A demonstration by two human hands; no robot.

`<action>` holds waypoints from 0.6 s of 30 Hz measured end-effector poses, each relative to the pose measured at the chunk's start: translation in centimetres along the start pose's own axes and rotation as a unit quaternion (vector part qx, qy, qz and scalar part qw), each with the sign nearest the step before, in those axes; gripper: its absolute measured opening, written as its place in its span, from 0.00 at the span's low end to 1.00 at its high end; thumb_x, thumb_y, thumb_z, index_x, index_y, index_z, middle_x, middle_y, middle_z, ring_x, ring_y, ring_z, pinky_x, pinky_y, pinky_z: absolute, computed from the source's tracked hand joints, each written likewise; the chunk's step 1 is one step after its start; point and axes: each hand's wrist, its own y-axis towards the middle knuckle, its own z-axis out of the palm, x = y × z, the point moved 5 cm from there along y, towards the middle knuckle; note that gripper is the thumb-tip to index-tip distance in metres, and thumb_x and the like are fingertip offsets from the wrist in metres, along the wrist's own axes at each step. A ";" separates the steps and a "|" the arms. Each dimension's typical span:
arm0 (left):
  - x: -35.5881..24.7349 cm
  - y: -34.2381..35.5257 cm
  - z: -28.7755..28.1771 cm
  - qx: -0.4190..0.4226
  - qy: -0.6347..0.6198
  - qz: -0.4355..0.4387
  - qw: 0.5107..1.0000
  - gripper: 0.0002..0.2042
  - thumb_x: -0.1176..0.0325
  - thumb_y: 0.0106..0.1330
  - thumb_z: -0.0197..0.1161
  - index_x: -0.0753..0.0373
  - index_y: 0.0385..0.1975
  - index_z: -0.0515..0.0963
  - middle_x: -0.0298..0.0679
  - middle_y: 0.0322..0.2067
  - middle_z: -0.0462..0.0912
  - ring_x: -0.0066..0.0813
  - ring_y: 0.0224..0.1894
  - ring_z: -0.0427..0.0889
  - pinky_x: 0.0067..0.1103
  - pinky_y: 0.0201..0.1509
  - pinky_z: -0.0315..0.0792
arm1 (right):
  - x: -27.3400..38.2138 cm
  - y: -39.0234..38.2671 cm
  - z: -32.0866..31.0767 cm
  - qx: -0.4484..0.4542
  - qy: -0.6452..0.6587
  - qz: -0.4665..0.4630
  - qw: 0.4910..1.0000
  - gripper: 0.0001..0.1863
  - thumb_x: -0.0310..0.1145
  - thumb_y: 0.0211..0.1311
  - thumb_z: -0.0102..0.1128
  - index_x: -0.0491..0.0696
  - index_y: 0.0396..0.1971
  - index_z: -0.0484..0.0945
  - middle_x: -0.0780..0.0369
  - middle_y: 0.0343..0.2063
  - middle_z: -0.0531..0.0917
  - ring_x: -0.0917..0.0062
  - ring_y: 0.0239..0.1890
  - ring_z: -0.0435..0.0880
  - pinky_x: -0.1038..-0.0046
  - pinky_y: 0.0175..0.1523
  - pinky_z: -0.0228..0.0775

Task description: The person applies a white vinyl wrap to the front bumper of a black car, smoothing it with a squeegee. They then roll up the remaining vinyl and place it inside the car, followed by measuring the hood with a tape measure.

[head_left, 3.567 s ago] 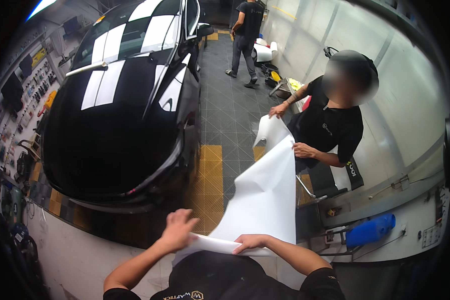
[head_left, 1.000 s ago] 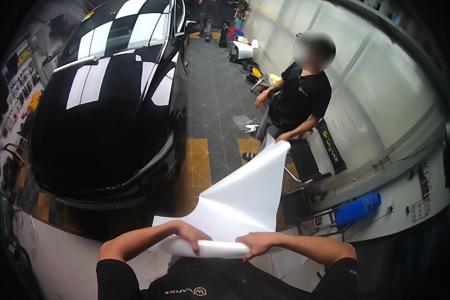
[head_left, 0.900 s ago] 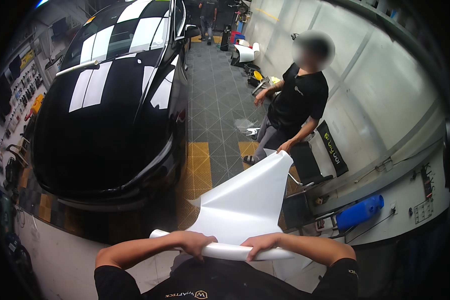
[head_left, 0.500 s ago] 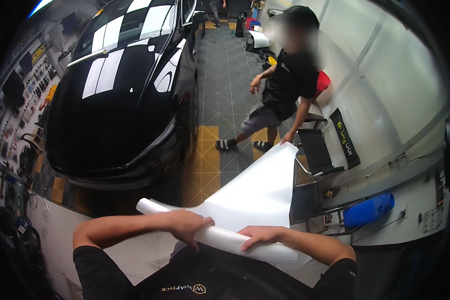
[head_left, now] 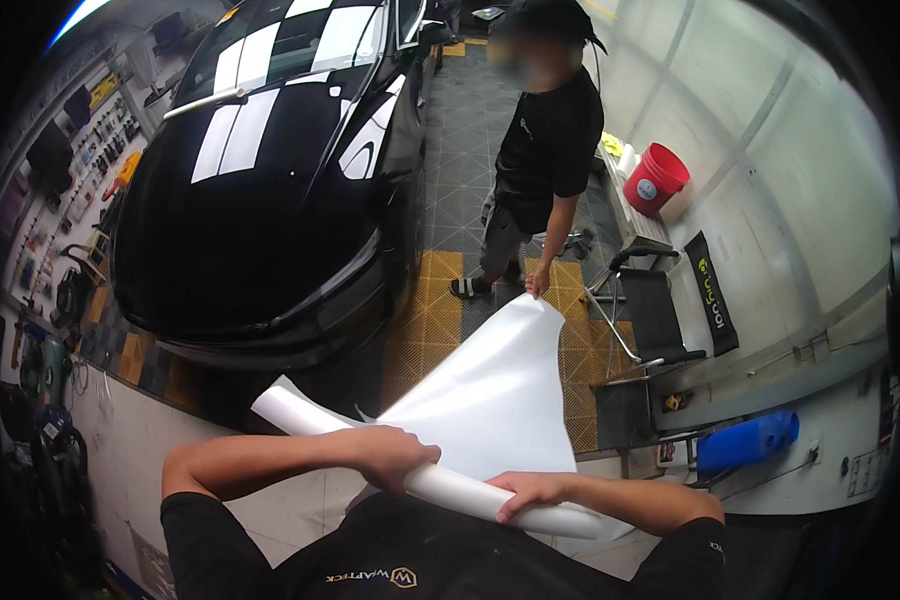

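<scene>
A roll of white film (head_left: 460,490) lies across the front of my body, tilted with its left end higher. My left hand (head_left: 395,457) is wrapped round the middle of the roll. Further right, my right hand (head_left: 528,492) grips it with the thumb on top. From the roll a loose white sheet (head_left: 485,400) stretches forward and narrows to a corner. A co-worker's hand (head_left: 536,283) pinches that far corner. The fingers under the roll are mostly hidden.
A black car (head_left: 250,230) stands ahead on the left. The co-worker (head_left: 545,150) stands beyond the sheet. At right are a black folding chair (head_left: 660,315), a red bucket (head_left: 656,178) and a blue jug (head_left: 748,443). Grey and yellow tiles (head_left: 420,345) cover the floor.
The co-worker has stepped to the left and turned, carrying the sheet's far corner left. My view has swung slightly right. My hands still grip the roll, whose left end has risen a little.
</scene>
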 end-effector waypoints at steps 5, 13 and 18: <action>2.5 -1.1 0.2 0.158 -0.297 0.107 0.936 0.35 0.57 0.59 0.71 0.68 0.63 0.67 0.48 0.44 0.82 0.38 0.49 0.81 0.29 0.56 0.74 | 3.6 -0.2 -1.4 -0.149 -0.423 -0.052 0.892 0.41 0.47 0.57 0.69 0.51 0.68 0.61 0.48 0.41 0.84 0.52 0.44 0.85 0.58 0.48 0.76; 5.9 -2.2 1.6 -0.060 -0.093 0.028 0.993 0.36 0.54 0.59 0.72 0.60 0.65 0.65 0.54 0.46 0.84 0.49 0.51 0.83 0.36 0.55 0.74 | 4.2 4.6 -3.1 -0.012 -0.177 0.037 0.983 0.32 0.45 0.54 0.74 0.45 0.55 0.75 0.54 0.43 0.84 0.71 0.46 0.81 0.69 0.55 0.72; 8.7 -3.1 0.9 0.123 -0.355 0.068 0.924 0.41 0.54 0.58 0.73 0.66 0.68 0.63 0.52 0.54 0.78 0.42 0.51 0.82 0.31 0.56 0.75 | 5.2 5.5 -4.8 -0.143 -0.428 0.040 0.891 0.35 0.53 0.55 0.75 0.42 0.53 0.76 0.55 0.45 0.84 0.72 0.47 0.81 0.70 0.54 0.73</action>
